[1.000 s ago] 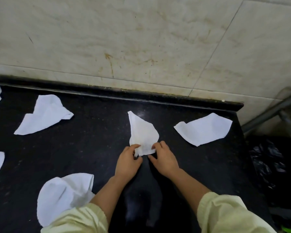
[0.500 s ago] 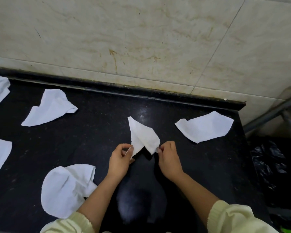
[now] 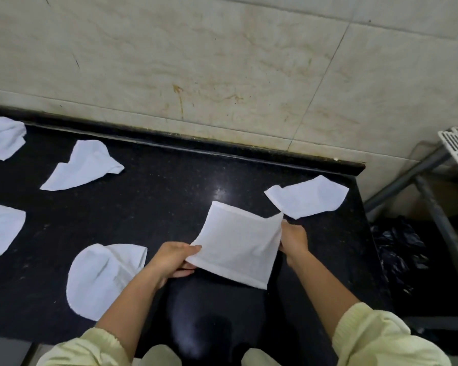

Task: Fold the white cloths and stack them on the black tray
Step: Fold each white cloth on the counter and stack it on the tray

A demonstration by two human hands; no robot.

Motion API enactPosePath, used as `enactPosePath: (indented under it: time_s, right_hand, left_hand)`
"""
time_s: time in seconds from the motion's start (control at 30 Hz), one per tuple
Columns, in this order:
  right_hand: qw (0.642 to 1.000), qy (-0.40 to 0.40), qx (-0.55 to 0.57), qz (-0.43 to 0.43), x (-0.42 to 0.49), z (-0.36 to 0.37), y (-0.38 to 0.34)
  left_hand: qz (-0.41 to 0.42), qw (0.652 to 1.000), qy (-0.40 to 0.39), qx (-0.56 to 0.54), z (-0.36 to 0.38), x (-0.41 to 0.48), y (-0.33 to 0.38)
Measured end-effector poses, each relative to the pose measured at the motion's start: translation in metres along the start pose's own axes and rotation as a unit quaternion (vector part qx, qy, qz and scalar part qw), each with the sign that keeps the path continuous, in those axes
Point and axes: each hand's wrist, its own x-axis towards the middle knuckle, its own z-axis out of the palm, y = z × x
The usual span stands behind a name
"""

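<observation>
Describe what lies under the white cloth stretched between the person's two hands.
Black countertop shows around the held cloth, and fingers of the left hand reach under its corner. The patch directly below and the fingertips of the right hand are covered.

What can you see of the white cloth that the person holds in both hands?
The white cloth is a roughly square piece of soft, towel-like fabric with a stitched hem along its edges. It is spread open, stretched between two corners and tilted over the black counter; whether its far corner touches the counter cannot be told. The left hand pinches its near left corner, and the right hand grips its right corner, partly hidden behind the fabric.
</observation>
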Motion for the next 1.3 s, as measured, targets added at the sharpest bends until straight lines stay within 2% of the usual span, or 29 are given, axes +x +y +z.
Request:
enactPosePath:
  time_s: [0.1, 0.27, 0.37, 0.47, 0.53, 0.63, 0.73, 0.8, 0.93, 1.13, 1.23, 1.3]
  right_hand:
    - [0.999, -0.024, -0.034, -0.010, -0.010, -0.007, 0.024]
    - [0.989, -0.054, -0.138, 0.004, -0.024, -0.016, 0.052]
    - [0.969, -0.110, -0.220, 0.025, -0.033, -0.022, 0.057]
    - [0.933, -0.181, -0.304, 0.059, -0.049, -0.031, 0.052]
    - [0.925, -0.200, -0.316, 0.071, -0.055, -0.038, 0.053]
    - [0.964, -0.149, -0.213, 0.055, -0.057, -0.049, 0.058]
    - [0.991, -0.102, -0.086, 0.007, -0.057, -0.063, 0.059]
    - [0.991, -0.122, -0.055, 0.008, -0.058, -0.075, 0.061]
    - [0.983, -0.167, 0.021, 0.077, -0.057, -0.095, 0.067]
    - [0.965, -0.191, 0.136, 0.116, -0.047, -0.098, 0.063]
    - [0.960, -0.196, 0.157, 0.119, -0.040, -0.094, 0.054]
    - [0.967, -0.192, 0.134, 0.102, -0.034, -0.091, 0.048]
  left_hand:
    - [0.000, 0.999, 0.045, -0.005, 0.004, 0.002, -0.019]
    - [-0.004, 0.998, 0.051, 0.025, 0.010, -0.003, -0.028]
    - [0.003, 0.998, 0.056, 0.032, 0.013, -0.002, -0.031]
    - [0.005, 0.998, 0.053, 0.046, 0.015, -0.004, -0.032]
    - [0.013, 0.997, 0.054, 0.051, 0.016, -0.005, -0.032]
    - [0.053, 0.996, 0.044, 0.051, 0.014, -0.012, -0.033]
    - [0.106, 0.991, -0.025, 0.073, 0.014, -0.026, -0.035]
    - [0.098, 0.990, -0.058, 0.089, 0.014, -0.035, -0.035]
    - [0.033, 0.983, -0.110, 0.141, 0.010, -0.043, -0.034]
    - [-0.039, 0.982, -0.180, 0.044, 0.006, -0.035, -0.014]
    - [-0.034, 0.975, -0.218, 0.013, 0.003, -0.029, -0.001]
    - [-0.015, 0.977, -0.209, 0.049, 0.004, -0.025, 0.007]
